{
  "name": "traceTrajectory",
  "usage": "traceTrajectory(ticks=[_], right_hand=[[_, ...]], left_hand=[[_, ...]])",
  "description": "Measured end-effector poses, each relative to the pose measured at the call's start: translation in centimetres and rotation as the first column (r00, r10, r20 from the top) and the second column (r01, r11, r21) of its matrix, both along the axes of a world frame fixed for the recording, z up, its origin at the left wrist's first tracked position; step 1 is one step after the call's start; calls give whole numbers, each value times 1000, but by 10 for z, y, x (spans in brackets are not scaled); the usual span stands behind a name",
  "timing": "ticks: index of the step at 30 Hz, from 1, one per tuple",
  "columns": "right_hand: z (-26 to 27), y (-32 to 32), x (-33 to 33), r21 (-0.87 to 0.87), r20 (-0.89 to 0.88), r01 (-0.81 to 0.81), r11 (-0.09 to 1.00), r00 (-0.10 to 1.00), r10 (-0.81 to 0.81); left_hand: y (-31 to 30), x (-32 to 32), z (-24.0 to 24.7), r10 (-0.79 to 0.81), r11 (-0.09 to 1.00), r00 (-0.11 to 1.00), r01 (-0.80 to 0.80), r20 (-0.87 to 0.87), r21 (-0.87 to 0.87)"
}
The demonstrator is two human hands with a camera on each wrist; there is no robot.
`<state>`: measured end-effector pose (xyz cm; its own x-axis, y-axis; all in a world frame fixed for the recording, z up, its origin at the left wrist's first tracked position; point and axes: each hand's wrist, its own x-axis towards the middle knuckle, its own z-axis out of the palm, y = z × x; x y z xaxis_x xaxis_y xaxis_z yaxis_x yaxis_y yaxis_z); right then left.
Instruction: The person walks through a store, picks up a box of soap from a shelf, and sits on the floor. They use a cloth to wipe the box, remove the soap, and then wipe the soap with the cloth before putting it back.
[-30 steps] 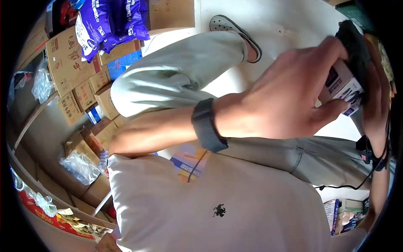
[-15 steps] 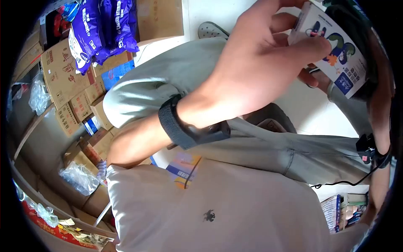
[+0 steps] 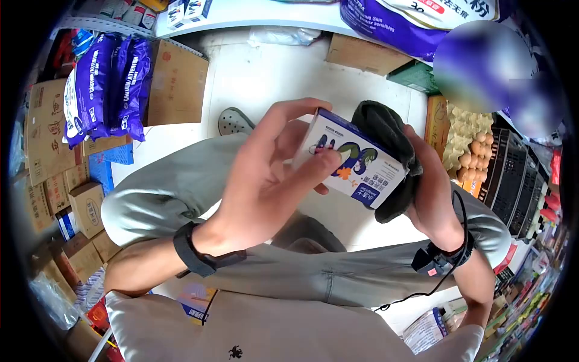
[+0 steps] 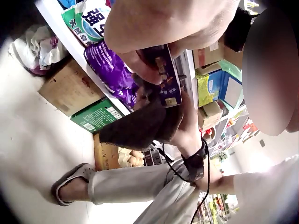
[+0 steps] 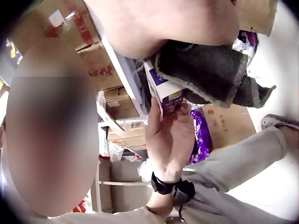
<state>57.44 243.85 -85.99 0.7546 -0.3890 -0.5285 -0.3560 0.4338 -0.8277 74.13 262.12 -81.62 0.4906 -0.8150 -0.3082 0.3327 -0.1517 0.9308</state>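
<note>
My left hand (image 3: 259,175) grips a small white-and-purple carton (image 3: 362,160), thumb across its printed broad face and fingers behind. My right hand (image 3: 431,193) holds a dark grey cloth (image 3: 389,120) bunched along the carton's far side and end. Both hands are raised over the lap, between the spread knees. From the left wrist, the carton's narrow purple side (image 4: 168,79) shows with the cloth (image 4: 135,126) hanging below it. The right wrist view has the cloth (image 5: 205,70) draped under the right hand (image 5: 163,23), against the carton's end.
Purple bags (image 3: 108,84) and cardboard boxes (image 3: 175,84) stack up at the left. Ahead is a white shelf (image 3: 259,19) with two similar small cartons (image 3: 196,9) and a large purple bag (image 3: 386,24). Eggs (image 3: 476,157) sit in a tray at the right, beside a black crate (image 3: 512,175).
The head view has swung, bringing both hands from the right edge to mid-frame. The carton has turned so its broad printed face shows. The cloth stays in the right hand.
</note>
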Motion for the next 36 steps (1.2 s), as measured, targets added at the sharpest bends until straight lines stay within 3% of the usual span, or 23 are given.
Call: traceTrajectory(ticks=[2, 4, 6, 7, 9, 10, 11, 13, 15, 17, 19, 20, 24, 27, 29, 31, 32, 33, 35, 36], right_hand=[[8, -9, 1, -107, 22, -111, 988, 993, 114], [29, -6, 9, 19, 63, -48, 999, 997, 47], [43, -5, 15, 263, 123, 99, 960, 983, -135], [46, -10, 15, 292, 181, 113, 950, 969, -171], [48, -11, 18, 103, 177, 172, 980, 966, -188], [40, -15, 14, 34, 198, 122, 992, 972, -126], [27, -13, 8, -2, 122, 106, 994, 987, -105], [8, 2, -1, -4, -33, 121, 993, 992, -121], [18, 17, 7, 18, 71, -155, 988, 986, 153], [12, 31, 2, 51, 57, -273, 961, 961, 270], [11, 30, 2, 62, 38, -319, 946, 948, 317], [17, 27, 4, 23, 43, -292, 956, 956, 291], [27, 14, 12, 27, 59, -44, 999, 997, 42], [43, 12, 19, 99, 56, 19, 995, 998, -25], [36, 15, 20, 13, -12, -53, 999, 999, 53], [27, 14, 15, -136, -135, -132, 982, 984, 114], [7, 12, 10, -63, -2, -146, 987, 989, 147], [2, 10, 10, -202, -29, -192, 960, 981, 190], [7, 6, 15, -163, 31, -178, 971, 982, 185], [8, 1, 17, -160, 46, -148, 976, 987, 157]], left_hand=[[-7, -4, 2, 121, 992, 992, -119, -45, 47], [-3, 15, -1, 145, 989, 963, -132, -226, 70], [4, 26, -4, 185, 980, 926, -148, -329, 134], [4, 25, -5, 195, 976, 940, -158, -281, 147], [0, 18, -10, 196, 976, 964, -173, -182, 133], [0, 14, -16, 140, 988, 982, -130, -123, 87], [-1, 12, -14, 117, 985, 993, -113, -27, 132], [-4, 10, -13, 78, 995, 989, -70, -125, 64], [-3, 8, -14, -14, 998, 995, 20, -97, 54], [-5, 13, -10, -183, 945, 983, 184, -29, 270], [-7, 15, 0, -185, 960, 976, 154, 117, 232], [-6, 23, -4, -199, 973, 949, 163, 242, 162], [-23, 107, 45, -244, 964, 743, 115, 624, 240], [-34, 210, 36, -290, 952, 690, 135, 663, 275], [-40, 271, 6, -261, 905, 704, -59, 661, 421], [-42, 327, -30, -325, 832, 553, -219, 767, 510], [-45, 352, -51, -260, 843, 537, -280, 803, 459], [-48, 380, -77, -196, 850, 518, -333, 833, 408], [-46, 385, -83, 8, 804, 501, -517, 865, 292], [-49, 377, -90, 122, 812, 378, -570, 918, 127]])
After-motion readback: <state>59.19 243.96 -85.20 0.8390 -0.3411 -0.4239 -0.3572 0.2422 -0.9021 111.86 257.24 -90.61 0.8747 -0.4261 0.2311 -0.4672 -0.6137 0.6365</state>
